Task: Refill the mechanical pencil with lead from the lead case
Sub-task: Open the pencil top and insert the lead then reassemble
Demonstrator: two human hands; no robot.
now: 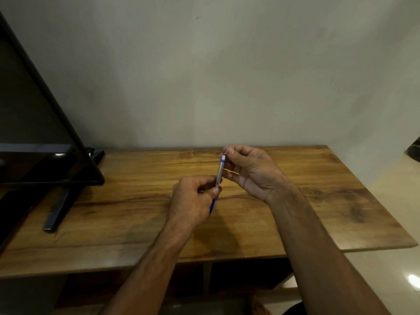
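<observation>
A mechanical pencil (pixel 219 172) with a silver barrel, blue grip and blue-and-white top end stands nearly upright above the wooden table (pixel 136 201). My left hand (pixel 193 198) grips it around the lower barrel, tip pointing down. My right hand (pixel 250 169) pinches the pencil's top end between thumb and forefinger; something thin and dark shows between its fingers beside the barrel, too small to identify. A small teal speck (pixel 170 196) peeks out at the left edge of my left hand; I cannot tell whether it is the lead case.
A black monitor (pixel 34 133) on a black stand (pixel 56 212) occupies the table's left side. A plain wall rises behind the table. The table's right edge drops to a pale floor (pixel 397 201). Open shelf space lies under the tabletop.
</observation>
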